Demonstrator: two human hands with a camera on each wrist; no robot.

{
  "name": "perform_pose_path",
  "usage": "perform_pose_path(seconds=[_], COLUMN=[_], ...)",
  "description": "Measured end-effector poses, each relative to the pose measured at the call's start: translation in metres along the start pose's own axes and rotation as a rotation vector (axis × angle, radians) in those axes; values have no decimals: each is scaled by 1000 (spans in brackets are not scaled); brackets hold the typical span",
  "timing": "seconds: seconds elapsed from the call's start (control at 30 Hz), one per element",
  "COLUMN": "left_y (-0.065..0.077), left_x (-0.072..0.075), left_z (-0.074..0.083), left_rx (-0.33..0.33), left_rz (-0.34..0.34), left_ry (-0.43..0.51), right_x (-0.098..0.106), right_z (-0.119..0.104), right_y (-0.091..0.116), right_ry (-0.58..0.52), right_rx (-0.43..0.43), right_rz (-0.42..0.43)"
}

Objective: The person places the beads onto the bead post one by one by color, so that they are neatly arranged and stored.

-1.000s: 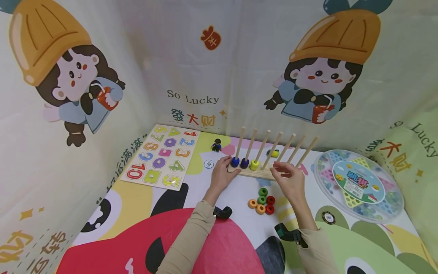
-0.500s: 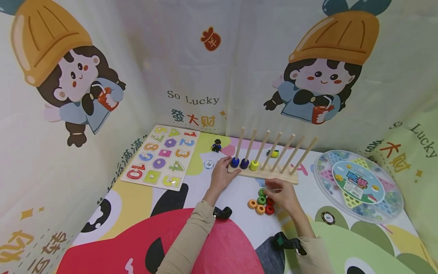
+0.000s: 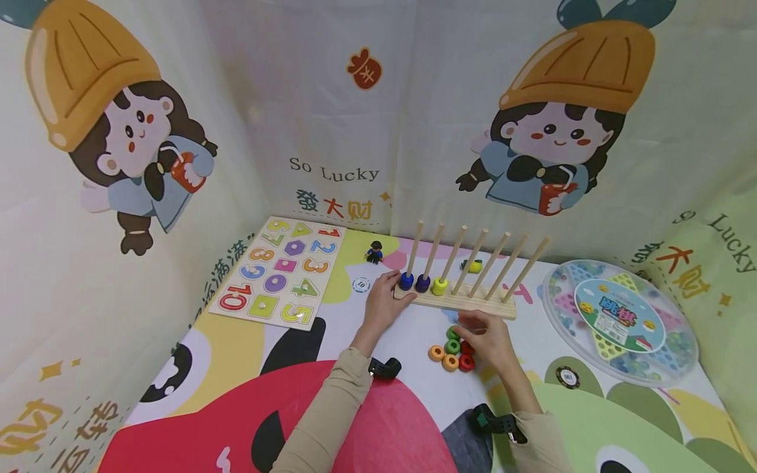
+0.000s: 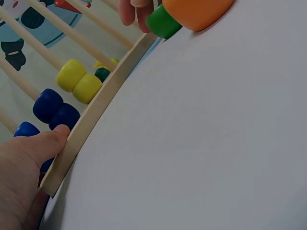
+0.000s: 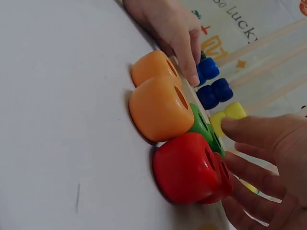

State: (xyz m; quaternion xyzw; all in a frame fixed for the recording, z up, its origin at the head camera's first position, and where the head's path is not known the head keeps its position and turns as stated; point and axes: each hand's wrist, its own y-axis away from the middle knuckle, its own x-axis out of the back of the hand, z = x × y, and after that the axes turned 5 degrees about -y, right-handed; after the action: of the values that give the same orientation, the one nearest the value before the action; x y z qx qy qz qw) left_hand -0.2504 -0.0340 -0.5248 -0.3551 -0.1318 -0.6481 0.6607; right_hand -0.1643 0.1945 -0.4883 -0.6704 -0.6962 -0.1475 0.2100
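Observation:
My left hand (image 3: 383, 303) grips the left end of a wooden peg rack (image 3: 461, 302), its thumb against the front of the base. Blue beads (image 3: 407, 281), dark blue beads (image 3: 422, 283) and yellow beads (image 3: 439, 286) sit on the three leftmost pegs; the other pegs are bare. In front of the rack lie loose beads: two green beads (image 3: 452, 347), two orange beads (image 3: 451, 362) and two red beads (image 3: 466, 362). Over the farther green bead hovers my right hand (image 5: 273, 163), thumb and fingers spread to either side. Contact with that bead cannot be made out.
A number puzzle board (image 3: 278, 272) lies at the left. On the right is a round Chinese checkers box (image 3: 621, 322), with a black chip (image 3: 568, 376) nearer. Behind the rack are a small toy figure (image 3: 374, 252) and a yellow-green toy (image 3: 475, 266). Printed curtains enclose the table.
My right hand has come from the rack's right side down and leftward to the loose green beads, then stayed almost still. My left hand has kept its place on the rack.

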Motion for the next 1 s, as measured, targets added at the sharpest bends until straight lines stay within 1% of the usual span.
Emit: perform_pose_path(seconds=[0.17,0.4,0.5,0.73,0.9,1.0], left_y=[0,1,1,2,3,3], left_x=[1,2,2,2,1,1], left_z=[1,2,3,2,2,2], left_rx=[-4,0,-3,-5,-3,-5], left_rz=[4,1,2,12,13,11], left_ry=[-13,-6,-3,-4,-3,-11], right_x=[-1,-3,-3,-3,-1,3], right_z=[-3,-6,-6,-4,-9,-16], right_y=[0,-3,-2,-1,-3,-4], right_ry=[2,64,68,61,61,49], right_rx=[-1,-20,-30,-43,-34,-28], right_rz=[-19,9,15,-7,23,61])
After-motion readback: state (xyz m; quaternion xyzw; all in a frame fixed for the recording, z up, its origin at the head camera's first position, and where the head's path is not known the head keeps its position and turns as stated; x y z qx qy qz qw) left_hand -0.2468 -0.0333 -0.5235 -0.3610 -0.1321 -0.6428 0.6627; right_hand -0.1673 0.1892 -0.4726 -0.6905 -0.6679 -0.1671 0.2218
